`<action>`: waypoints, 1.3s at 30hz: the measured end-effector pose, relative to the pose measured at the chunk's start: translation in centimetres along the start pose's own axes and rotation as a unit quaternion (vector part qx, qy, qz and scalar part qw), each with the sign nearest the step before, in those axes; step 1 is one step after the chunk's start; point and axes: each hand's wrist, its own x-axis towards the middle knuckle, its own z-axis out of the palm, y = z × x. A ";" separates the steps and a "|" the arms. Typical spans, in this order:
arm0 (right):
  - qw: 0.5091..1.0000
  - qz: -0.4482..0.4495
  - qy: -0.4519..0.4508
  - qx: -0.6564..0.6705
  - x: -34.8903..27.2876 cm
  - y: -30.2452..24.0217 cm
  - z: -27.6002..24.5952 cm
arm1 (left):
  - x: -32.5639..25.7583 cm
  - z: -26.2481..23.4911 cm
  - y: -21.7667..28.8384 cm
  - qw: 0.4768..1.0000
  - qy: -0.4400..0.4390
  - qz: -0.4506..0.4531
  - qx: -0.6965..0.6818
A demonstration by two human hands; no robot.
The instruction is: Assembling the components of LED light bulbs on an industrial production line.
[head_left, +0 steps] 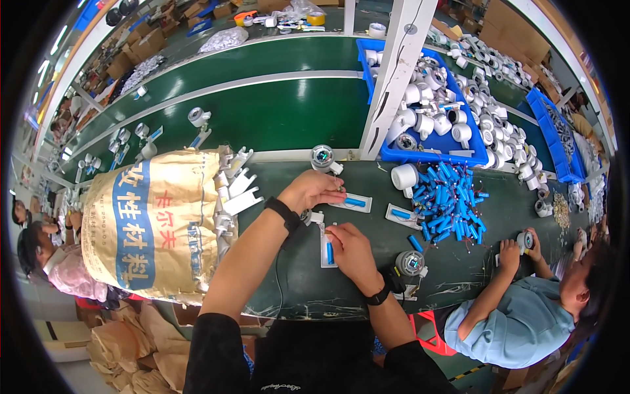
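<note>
My left hand (308, 194) is closed in a pinch, and what lies between its fingertips is too small to make out. Just beyond it stands a round white-and-grey device (323, 157) with a lit face. A second device, its white neck (316, 217) showing, is partly hidden under my left wrist. My right hand (353, 251) has its fingers curled at the upper right edge of a white battery holder (324, 264), in which a blue cylindrical battery (330, 254) lies. Two similar holders with batteries, the nearer one (357, 203) and another (402, 215), lie to the right.
A pile of blue batteries (453, 203) lies right, below a blue crate (436, 155) of white housings. One device (411, 262) stands by my right wrist. A large paper sack (157, 223) of white parts lies left. A post (394, 79) rises ahead; a co-worker (518, 308) sits right.
</note>
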 end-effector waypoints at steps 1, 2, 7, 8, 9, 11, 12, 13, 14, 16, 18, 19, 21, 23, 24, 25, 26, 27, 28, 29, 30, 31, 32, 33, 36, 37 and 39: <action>1.000 -0.001 0.001 -0.001 0.0 0.0 0.0 | 0.0 0.0 0.0 1.000 0.004 0.000 0.003; 1.000 -0.001 0.001 -0.003 0.0 0.0 0.0 | 0.0 0.0 0.0 1.000 0.004 0.000 0.002; 1.000 0.001 0.002 -0.006 -0.1 0.1 0.0 | 0.2 0.1 0.0 1.000 0.003 -0.006 0.008; 1.000 -0.002 0.004 -0.009 -0.1 0.2 0.0 | 0.2 0.1 0.0 1.000 0.004 -0.006 0.007; 1.000 -0.002 0.003 -0.009 -0.1 0.1 0.0 | 0.1 0.1 -0.1 1.000 0.003 -0.003 0.005; 1.000 -0.011 0.003 -0.010 0.0 -0.1 0.2 | 0.1 -0.3 -0.2 1.000 0.004 0.002 0.001; 1.000 -0.014 0.001 -0.009 0.1 -0.1 0.3 | -0.1 -0.7 -0.3 1.000 0.004 0.001 0.001; 1.000 -0.001 -0.014 0.002 -0.1 0.0 0.3 | -0.6 -0.4 -0.3 1.000 0.000 -0.003 0.001; 0.999 0.012 -0.029 0.012 -0.3 0.0 0.2 | -1.1 -0.5 0.0 1.000 -0.001 -0.004 -0.001; 0.999 -0.011 -0.040 -0.015 -0.2 -0.1 -0.4 | -2.7 -0.8 1.4 0.995 -0.010 0.043 0.089; 0.998 -0.029 -0.043 -0.047 0.1 0.0 -1.0 | -5.6 0.5 3.7 0.969 0.052 0.100 0.220; 0.997 -0.038 -0.016 -0.070 0.3 -0.2 -0.9 | -6.8 1.0 5.2 0.927 0.123 0.120 0.335; 0.991 -0.036 -0.010 -0.130 0.7 0.0 -0.5 | -6.5 0.9 5.8 0.866 0.182 0.145 0.444; 0.988 -0.023 0.003 -0.151 1.3 -1.8 2.5 | -3.9 -1.6 4.6 0.582 0.217 0.425 0.658; 0.985 -0.005 0.006 -0.170 1.6 -2.9 4.2 | -2.3 -2.9 3.7 0.580 0.202 0.422 0.667; 0.984 0.009 0.013 -0.176 1.9 -3.4 6.1 | -1.0 -4.3 3.7 0.628 0.152 0.400 0.650; 0.983 0.026 0.020 -0.183 2.3 -3.6 7.8 | -0.2 -5.1 4.1 0.673 0.098 0.375 0.630; 0.977 0.012 0.071 -0.199 2.8 -3.0 9.0 | -0.1 -4.4 4.7 0.668 0.118 0.361 0.640; 0.976 0.018 0.081 -0.202 3.8 -2.9 10.0 | 0.1 -4.4 5.6 0.664 0.109 0.366 0.643; 0.974 0.027 0.091 -0.206 5.0 -2.9 10.5 | 0.2 -4.3 6.7 0.673 0.146 0.360 0.629; 0.972 0.036 0.101 -0.209 6.3 -2.8 10.9 | 0.3 -4.3 8.0 0.681 0.184 0.352 0.615; 0.973 0.013 0.138 -0.186 7.8 -2.6 11.3 | -0.3 -4.5 9.4 0.685 0.230 0.352 0.595; 0.972 -0.006 0.148 -0.180 9.4 -2.3 11.7 | 0.1 -5.4 10.6 0.681 0.231 0.353 0.599; 0.974 0.008 0.133 -0.182 11.2 -2.0 12.0 | 0.4 -6.4 11.9 0.676 0.268 0.351 0.591; 0.975 0.009 0.116 -0.187 17.1 -0.7 12.6 | 1.9 -9.7 14.9 0.658 0.337 0.322 0.591; 0.976 0.031 0.131 -0.173 19.1 -0.3 13.1 | 2.6 -11.5 15.1 0.651 0.377 0.312 0.580; 0.974 0.065 0.137 -0.170 22.2 -0.4 12.1 | 3.8 -14.1 15.5 0.648 0.431 0.292 0.557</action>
